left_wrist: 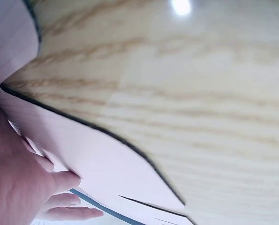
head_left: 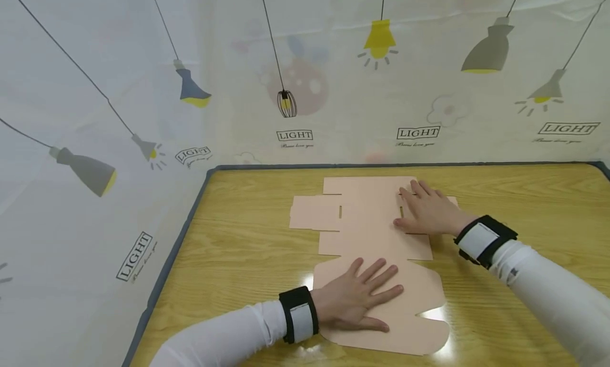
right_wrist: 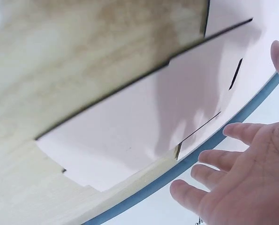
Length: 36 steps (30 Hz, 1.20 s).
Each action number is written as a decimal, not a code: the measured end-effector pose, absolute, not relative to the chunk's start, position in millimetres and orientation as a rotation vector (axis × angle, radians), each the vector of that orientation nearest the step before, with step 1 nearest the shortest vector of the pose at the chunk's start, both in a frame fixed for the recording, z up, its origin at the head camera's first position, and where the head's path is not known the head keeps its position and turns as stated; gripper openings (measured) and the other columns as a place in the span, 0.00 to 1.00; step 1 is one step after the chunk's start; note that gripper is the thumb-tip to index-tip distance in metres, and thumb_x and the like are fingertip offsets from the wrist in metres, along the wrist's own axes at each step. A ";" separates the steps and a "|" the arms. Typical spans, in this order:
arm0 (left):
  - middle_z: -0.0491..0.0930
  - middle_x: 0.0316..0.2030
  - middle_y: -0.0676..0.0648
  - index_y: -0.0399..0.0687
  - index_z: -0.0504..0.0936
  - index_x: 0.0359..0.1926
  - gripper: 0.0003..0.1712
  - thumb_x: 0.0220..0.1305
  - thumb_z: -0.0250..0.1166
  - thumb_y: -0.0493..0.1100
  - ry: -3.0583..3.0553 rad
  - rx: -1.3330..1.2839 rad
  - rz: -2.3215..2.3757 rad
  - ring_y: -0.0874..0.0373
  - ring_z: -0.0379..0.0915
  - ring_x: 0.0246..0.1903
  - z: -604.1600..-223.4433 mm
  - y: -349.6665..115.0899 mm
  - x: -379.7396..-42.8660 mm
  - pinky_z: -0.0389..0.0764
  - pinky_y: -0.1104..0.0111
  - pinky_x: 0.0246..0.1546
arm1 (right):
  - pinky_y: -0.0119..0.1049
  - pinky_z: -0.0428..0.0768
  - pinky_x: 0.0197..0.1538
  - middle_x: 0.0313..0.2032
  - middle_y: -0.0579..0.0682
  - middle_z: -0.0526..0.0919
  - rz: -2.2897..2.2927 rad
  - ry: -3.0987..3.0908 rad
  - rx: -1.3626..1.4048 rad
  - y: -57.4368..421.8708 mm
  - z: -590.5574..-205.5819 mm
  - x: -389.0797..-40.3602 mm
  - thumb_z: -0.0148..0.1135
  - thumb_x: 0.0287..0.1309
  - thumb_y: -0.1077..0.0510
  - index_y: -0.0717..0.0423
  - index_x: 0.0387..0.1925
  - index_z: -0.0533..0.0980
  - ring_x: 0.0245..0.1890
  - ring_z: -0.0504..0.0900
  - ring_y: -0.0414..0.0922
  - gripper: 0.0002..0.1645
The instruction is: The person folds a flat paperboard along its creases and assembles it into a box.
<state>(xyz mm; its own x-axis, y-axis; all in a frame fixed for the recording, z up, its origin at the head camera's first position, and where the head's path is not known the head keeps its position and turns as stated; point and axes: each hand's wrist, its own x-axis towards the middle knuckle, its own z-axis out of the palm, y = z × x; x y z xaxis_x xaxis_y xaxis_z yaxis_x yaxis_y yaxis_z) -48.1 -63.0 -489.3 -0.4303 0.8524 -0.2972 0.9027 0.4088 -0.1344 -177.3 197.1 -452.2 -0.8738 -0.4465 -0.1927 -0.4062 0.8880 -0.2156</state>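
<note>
A flat pink die-cut box blank (head_left: 369, 234) lies unfolded on the wooden table, with side flaps, slots and a rounded, notched near end. My left hand (head_left: 359, 298) rests palm down on that near panel, fingers spread. Near the far right part of the sheet is my right hand (head_left: 431, 211), fingers extended over the right flap and its slot. In the right wrist view the right hand (right_wrist: 245, 173) appears slightly above the pink flap (right_wrist: 130, 126), its shadow falling on it. The left wrist view shows the left hand (left_wrist: 24, 178) beside the blank's curved edge.
The wood-grain table (head_left: 238, 266) has a dark blue-grey edge (head_left: 305, 166) along its back and left. Behind it hangs a pale sheet (head_left: 343, 91) printed with lamps and the word LIGHT. Black wrist straps (head_left: 299, 315) sit over white sleeves.
</note>
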 end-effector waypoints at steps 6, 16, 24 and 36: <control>0.36 0.87 0.49 0.66 0.40 0.86 0.45 0.78 0.34 0.76 2.460 1.558 -0.440 0.50 0.33 0.87 -483.2 -62.4 -47.9 0.58 0.48 0.84 | 0.77 0.59 0.76 0.78 0.80 0.54 -0.223 2.771 -0.627 193.2 -455.9 -205.0 0.57 0.73 0.34 0.69 0.80 0.56 0.79 0.52 0.78 0.54; 0.37 0.87 0.49 0.67 0.42 0.86 0.46 0.77 0.34 0.77 2.469 1.555 -0.475 0.51 0.35 0.87 -483.6 -60.8 -47.8 0.59 0.50 0.83 | 0.74 0.62 0.77 0.77 0.78 0.56 -0.289 2.695 -0.605 195.5 -465.6 -238.4 0.58 0.73 0.34 0.69 0.80 0.55 0.77 0.55 0.79 0.54; 0.38 0.87 0.50 0.68 0.42 0.86 0.46 0.77 0.35 0.78 2.463 1.552 -0.501 0.51 0.35 0.87 -478.3 -60.4 -46.0 0.60 0.51 0.83 | 0.72 0.69 0.73 0.71 0.78 0.67 -0.286 2.749 -0.552 189.7 -457.8 -248.8 0.65 0.66 0.36 0.69 0.75 0.64 0.72 0.65 0.78 0.52; 0.33 0.87 0.52 0.69 0.38 0.86 0.46 0.77 0.34 0.78 2.409 1.536 -0.512 0.53 0.31 0.87 -475.8 -58.7 -44.6 0.57 0.51 0.84 | 0.70 0.74 0.68 0.66 0.78 0.70 -0.304 2.818 -0.415 194.5 -449.2 -251.8 0.64 0.64 0.33 0.71 0.64 0.74 0.67 0.68 0.75 0.48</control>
<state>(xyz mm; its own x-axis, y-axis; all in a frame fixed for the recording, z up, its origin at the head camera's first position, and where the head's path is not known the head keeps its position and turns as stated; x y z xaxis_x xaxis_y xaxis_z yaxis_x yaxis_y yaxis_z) -44.6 -58.7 -475.8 -0.4196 0.8241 -0.3806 0.9076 0.3866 -0.1636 -251.8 194.5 -449.2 -0.9206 -0.3088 -0.2391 -0.2506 0.9367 -0.2447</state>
